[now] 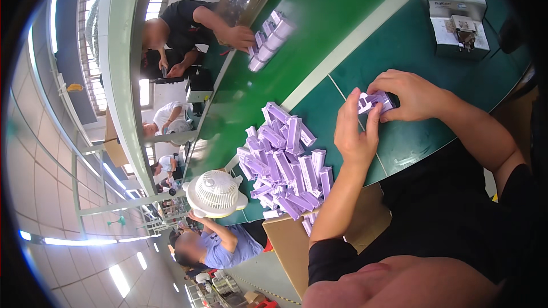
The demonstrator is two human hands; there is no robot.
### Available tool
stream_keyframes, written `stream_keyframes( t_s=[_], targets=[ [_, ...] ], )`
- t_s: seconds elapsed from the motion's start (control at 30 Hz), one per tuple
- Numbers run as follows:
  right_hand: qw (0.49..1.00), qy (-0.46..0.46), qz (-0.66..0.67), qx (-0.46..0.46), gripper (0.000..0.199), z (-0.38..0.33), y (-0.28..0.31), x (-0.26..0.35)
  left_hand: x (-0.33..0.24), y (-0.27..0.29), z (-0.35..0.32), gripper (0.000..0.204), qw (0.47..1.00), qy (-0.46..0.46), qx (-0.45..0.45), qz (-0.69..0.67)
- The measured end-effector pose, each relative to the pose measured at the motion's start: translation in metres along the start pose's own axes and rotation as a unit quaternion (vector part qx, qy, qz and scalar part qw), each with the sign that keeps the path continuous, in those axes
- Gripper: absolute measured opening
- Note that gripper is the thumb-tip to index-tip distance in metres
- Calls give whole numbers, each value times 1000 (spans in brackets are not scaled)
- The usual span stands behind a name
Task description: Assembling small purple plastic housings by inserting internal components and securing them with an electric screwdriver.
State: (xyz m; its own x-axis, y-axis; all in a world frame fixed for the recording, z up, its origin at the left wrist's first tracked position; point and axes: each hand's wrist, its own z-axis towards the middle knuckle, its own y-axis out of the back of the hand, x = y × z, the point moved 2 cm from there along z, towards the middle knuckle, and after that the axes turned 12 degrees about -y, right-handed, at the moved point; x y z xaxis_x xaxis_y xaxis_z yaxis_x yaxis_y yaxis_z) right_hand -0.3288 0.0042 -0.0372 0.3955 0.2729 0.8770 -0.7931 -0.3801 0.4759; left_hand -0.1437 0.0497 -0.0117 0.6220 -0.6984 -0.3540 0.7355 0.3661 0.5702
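A small light-purple plastic housing (374, 101) with an open, white-looking end is held between my two hands over the green table. My left hand (355, 137) has its fingers and thumb closed at the housing's near-left end. My right hand (412, 98) curls round the other end, thumb below and fingers above. Something dark shows beside the right fingers, but I cannot make out what it is. Left of my left forearm lies a loose heap of similar purple housings (294, 162), long and box-shaped, pointing in many directions.
A grey-white bench machine (456, 17) stands at the far right. A white fan (217, 195) sits beyond the heap, and a cardboard box (285, 248) is below it. Across the green table, a co-worker's hand (238, 37) touches a row of purple parts (271, 43). Other people sit further left.
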Motion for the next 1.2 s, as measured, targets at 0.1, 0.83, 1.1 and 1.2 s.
stream_keyframes(
  t_s=[0.1,0.83,1.1,1.2],
  targets=[
    [1000,-8,-6,8,53,-1,1,-1,1,2,5,55,1000,-17,20,3],
    [581,313,-96,-745,41,-93,142,27,40,12,11,52,921,128,132,-342],
    [772,108,151,-608,38,-109,191,21,33,8,13,43,915,88,131,-371],
    [810,46,155,-564,38,-114,195,15,41,6,9,38,909,91,106,-393]
  ],
)
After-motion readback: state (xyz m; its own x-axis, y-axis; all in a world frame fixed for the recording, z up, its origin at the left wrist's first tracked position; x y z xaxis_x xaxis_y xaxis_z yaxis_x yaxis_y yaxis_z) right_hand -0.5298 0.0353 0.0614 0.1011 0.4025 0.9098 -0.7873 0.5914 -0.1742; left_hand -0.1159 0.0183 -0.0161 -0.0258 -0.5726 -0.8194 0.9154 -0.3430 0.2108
